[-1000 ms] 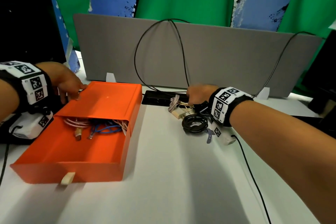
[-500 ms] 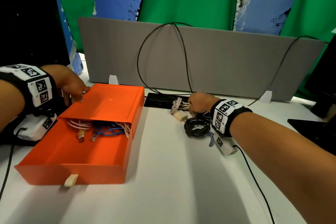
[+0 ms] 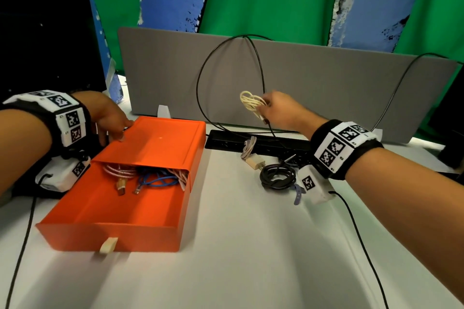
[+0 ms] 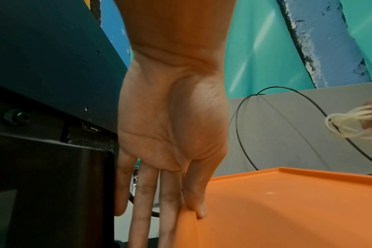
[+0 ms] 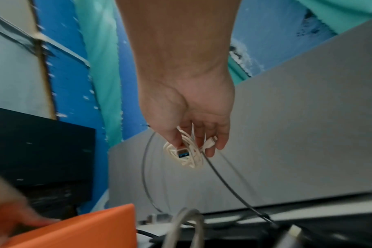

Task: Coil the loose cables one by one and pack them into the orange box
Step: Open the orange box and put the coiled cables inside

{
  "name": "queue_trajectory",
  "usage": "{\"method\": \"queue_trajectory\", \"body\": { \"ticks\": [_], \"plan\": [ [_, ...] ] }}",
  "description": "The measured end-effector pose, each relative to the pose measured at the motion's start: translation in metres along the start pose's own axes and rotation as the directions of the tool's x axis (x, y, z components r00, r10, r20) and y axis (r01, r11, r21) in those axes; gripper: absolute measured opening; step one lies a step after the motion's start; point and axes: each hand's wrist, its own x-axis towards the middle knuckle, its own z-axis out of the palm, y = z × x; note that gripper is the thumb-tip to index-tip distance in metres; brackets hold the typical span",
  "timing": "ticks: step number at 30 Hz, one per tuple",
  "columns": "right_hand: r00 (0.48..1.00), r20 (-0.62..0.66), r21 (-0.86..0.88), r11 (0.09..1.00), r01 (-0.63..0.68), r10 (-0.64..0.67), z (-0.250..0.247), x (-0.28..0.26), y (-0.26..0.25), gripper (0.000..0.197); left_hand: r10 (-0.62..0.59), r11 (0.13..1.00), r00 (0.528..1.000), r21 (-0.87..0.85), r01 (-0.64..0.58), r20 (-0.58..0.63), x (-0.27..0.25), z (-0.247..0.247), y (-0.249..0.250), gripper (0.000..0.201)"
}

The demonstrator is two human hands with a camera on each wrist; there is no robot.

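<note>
The orange box (image 3: 75,231) lies at the left with its drawer pulled out from the sleeve (image 3: 160,143). Inside lie a pink braided cable (image 3: 118,170), a blue cable (image 3: 157,179) and a white one. My left hand (image 3: 110,120) holds the sleeve's far left corner, thumb on top (image 4: 196,206), fingers down the side. My right hand (image 3: 281,110) is raised over the power strip and pinches a coiled cream-white cable (image 3: 251,103) (image 5: 187,156); its USB plug shows in the right wrist view. A coiled black cable (image 3: 276,175) and a lilac cable with a cream adapter (image 3: 253,160) lie on the table.
A black power strip (image 3: 251,142) runs along the grey divider panel (image 3: 313,88), with a thin black cable (image 3: 200,83) looping up against it. Dark equipment (image 3: 37,45) stands at the far left. Thin black leads trail from both wrist cameras over the white table (image 3: 251,258).
My right hand has lifted from the cable pile with the cream-white coil and moved up and left. The left hand has stayed on the box's sleeve.
</note>
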Motion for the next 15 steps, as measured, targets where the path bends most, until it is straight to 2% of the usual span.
{"method": "queue_trajectory", "body": {
  "ticks": [2, 4, 7, 8, 10, 11, 12, 13, 15],
  "plan": [
    [0.986, -0.06, -0.031, 0.987, 0.155, -0.157, -0.006, -0.008, -0.036, 0.023, 0.018, 1.0, 1.0, 0.0, -0.018, 0.005, -0.002, 0.002, 0.002, 0.074],
    [0.95, -0.066, -0.068, 0.951, 0.302, -0.307, -0.005, -0.016, -0.076, 0.02, 0.044, 0.999, 0.999, -0.009, -0.044, -0.004, -0.005, 0.003, 0.004, 0.07],
    [0.86, 0.043, -0.039, 0.86, 0.509, -0.508, 0.012, -0.034, -0.134, 0.017, 0.076, 0.996, 0.997, 0.034, -0.077, 0.032, -0.013, 0.003, -0.002, 0.062],
    [0.82, 0.086, -0.022, 0.822, 0.569, -0.565, 0.022, -0.039, -0.151, 0.018, 0.06, 0.998, 0.998, 0.008, -0.061, 0.019, -0.016, 0.003, -0.007, 0.051],
    [0.745, 0.163, -0.01, 0.754, 0.657, -0.647, 0.045, -0.049, -0.179, 0.02, 0.038, 0.997, 0.996, -0.067, -0.044, -0.083, -0.016, 0.004, -0.012, 0.022],
    [0.716, 0.201, -0.025, 0.727, 0.686, -0.669, 0.058, -0.052, -0.192, 0.021, 0.022, 0.996, 0.995, -0.087, -0.03, -0.101, -0.016, 0.005, -0.012, 0.018],
    [0.696, 0.242, -0.058, 0.705, 0.706, -0.677, 0.071, -0.054, -0.202, 0.022, 0.009, 0.997, 0.998, -0.076, -0.014, -0.057, -0.018, 0.007, -0.008, 0.016],
    [0.686, 0.285, -0.104, 0.69, 0.716, -0.67, 0.083, -0.056, -0.211, 0.021, 0.021, 0.998, 1.0, -0.059, -0.021, -0.006, -0.02, 0.008, -0.004, 0.019],
    [0.686, 0.364, -0.193, 0.67, 0.717, -0.63, 0.1, -0.06, -0.222, 0.017, 0.063, 0.998, 0.996, -0.023, -0.061, 0.056, -0.018, 0.006, 0.002, 0.051]
  ]
}}
